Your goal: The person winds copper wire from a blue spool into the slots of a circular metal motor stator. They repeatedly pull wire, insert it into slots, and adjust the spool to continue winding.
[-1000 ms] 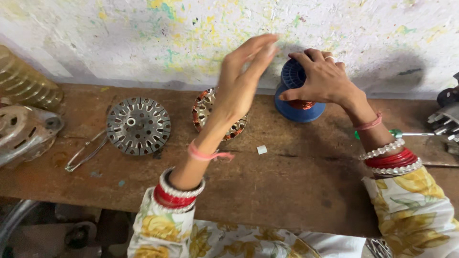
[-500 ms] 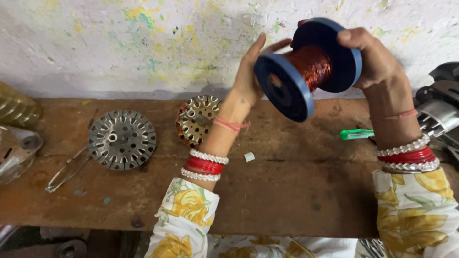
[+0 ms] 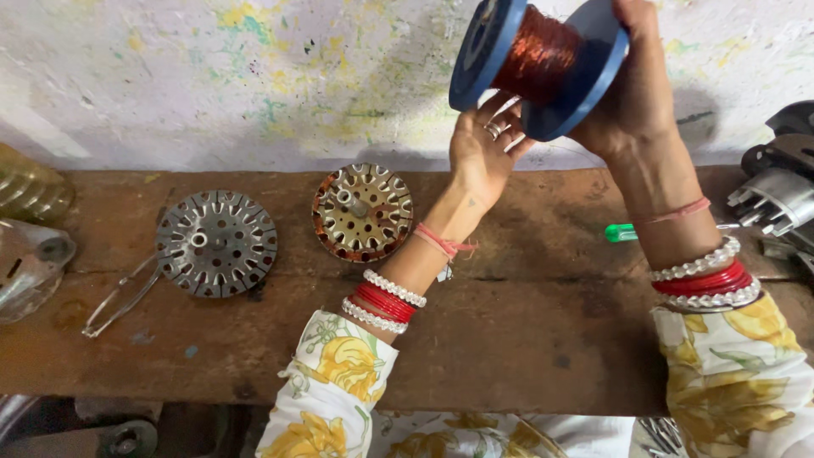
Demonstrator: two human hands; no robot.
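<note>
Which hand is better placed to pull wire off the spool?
Left, probably. The left hand is free, fingers under the copper winding of the spool; the right hand is gripping its flange.

From my feed it's a rough whitewashed wall (image 3: pixel 254 76) at the back, splattered with yellow and green paint flecks. Below it is a worn, dark wooden workbench (image 3: pixel 526 339), stained and scratched. Light's soft and even, looks like daylight.
</note>
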